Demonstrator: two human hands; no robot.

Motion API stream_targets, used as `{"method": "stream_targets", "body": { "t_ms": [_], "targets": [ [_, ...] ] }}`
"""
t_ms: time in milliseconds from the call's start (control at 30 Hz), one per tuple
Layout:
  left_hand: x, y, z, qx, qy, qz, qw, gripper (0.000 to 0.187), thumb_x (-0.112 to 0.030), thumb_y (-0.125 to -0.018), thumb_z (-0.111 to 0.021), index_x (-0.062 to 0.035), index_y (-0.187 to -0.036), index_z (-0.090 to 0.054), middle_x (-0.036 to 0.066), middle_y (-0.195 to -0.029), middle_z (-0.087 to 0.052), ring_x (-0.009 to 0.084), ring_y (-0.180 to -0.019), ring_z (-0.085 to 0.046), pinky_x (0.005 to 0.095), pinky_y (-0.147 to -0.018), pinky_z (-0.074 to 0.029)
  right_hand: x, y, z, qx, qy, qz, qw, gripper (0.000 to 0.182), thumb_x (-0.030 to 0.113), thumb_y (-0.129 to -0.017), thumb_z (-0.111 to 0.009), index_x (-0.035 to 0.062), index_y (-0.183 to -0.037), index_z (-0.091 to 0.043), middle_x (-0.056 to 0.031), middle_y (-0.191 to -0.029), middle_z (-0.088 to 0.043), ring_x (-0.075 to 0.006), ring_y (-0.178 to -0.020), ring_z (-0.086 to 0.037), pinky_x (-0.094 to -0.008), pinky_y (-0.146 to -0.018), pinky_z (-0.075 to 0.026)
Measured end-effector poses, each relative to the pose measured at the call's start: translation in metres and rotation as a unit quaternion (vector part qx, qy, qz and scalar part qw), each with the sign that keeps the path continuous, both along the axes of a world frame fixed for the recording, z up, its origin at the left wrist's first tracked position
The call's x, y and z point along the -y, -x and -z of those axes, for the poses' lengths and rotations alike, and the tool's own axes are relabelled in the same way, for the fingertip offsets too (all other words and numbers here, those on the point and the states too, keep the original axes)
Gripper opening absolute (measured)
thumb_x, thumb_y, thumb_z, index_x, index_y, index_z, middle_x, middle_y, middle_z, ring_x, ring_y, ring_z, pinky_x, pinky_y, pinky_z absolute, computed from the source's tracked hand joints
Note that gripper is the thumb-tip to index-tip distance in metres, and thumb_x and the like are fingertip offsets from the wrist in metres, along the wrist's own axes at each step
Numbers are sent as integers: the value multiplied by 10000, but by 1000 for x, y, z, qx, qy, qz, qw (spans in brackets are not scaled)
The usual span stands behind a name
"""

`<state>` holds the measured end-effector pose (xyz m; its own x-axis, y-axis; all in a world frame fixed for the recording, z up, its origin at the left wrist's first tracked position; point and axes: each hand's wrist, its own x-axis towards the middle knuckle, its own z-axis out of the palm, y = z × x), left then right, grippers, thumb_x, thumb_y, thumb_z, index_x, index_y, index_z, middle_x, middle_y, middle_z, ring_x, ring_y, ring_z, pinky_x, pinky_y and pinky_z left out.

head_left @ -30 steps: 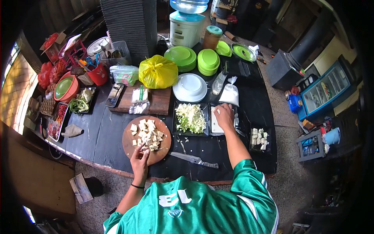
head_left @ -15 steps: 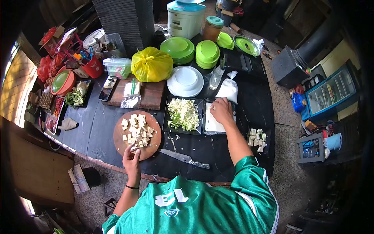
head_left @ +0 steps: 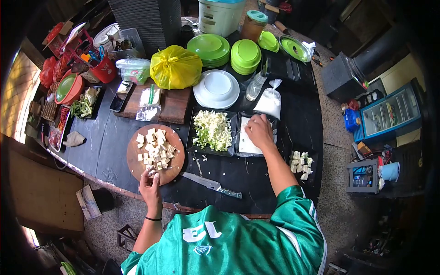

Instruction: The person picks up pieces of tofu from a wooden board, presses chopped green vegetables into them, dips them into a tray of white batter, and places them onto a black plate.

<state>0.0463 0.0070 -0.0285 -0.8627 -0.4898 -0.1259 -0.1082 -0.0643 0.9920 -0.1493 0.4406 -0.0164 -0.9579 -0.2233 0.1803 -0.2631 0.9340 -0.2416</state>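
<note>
Curls left hand (head_left: 150, 185) loosely beside blocky pale cubes (head_left: 158, 145) on the round wooden board (head_left: 173, 168) and bends right hand (head_left: 260, 131) over a flat white slab (head_left: 244, 143) right of it, with unclear holds.

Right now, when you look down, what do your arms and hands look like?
My left hand and right hand are bare, with no gloves. A thin black band goes round my left wrist; there's none on my right. My sleeves are shiny green and end around the elbows, and the right sleeve has white stripes. The rest of my shirt is green too.
</note>
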Motion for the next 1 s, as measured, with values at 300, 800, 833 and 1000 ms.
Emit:
{"method": "stream_targets", "body": {
  "t_ms": [300,800,833,1000],
  "targets": [
    [2,-3,10,-5,9,-20,1000,371,-88,-1001,-769,-14,-1353,-680,-16,-994,-684,45,-844,-578,205,-767,-458,8,3,-9,50,-50,45,996,304,251,-837,-836,47,-1058,-797,-87,-1203,-650,-323,-1241,-537,-488,-1051,-471],
    [10,-10,14,6,11,-9,1000,324,-64,-1009,-750,-35,-1324,-682,-34,-1016,-643,33,-871,-561,176,-763,-435,-4,-14,-9,18,-11,14,1000,231,219,-822,-812,87,-1010,-788,-72,-1166,-642,-311,-1168,-553,-482,-1000,-479],
    [9,-9,14,6,19,-20,1000,319,-71,-997,-766,-31,-1306,-697,-49,-955,-623,29,-820,-529,184,-734,-421,-7,-11,-8,37,-24,45,998,259,247,-833,-821,88,-1036,-802,-65,-1204,-637,-305,-1205,-535,-467,-1035,-462],
    [3,-10,13,-7,9,-26,1000,316,-74,-984,-782,-25,-1287,-709,-61,-898,-606,26,-772,-495,192,-707,-407,-4,-12,-10,53,-21,73,996,303,276,-840,-834,93,-1080,-804,-73,-1241,-628,-309,-1256,-509,-464,-1072,-445]
  ]
}}
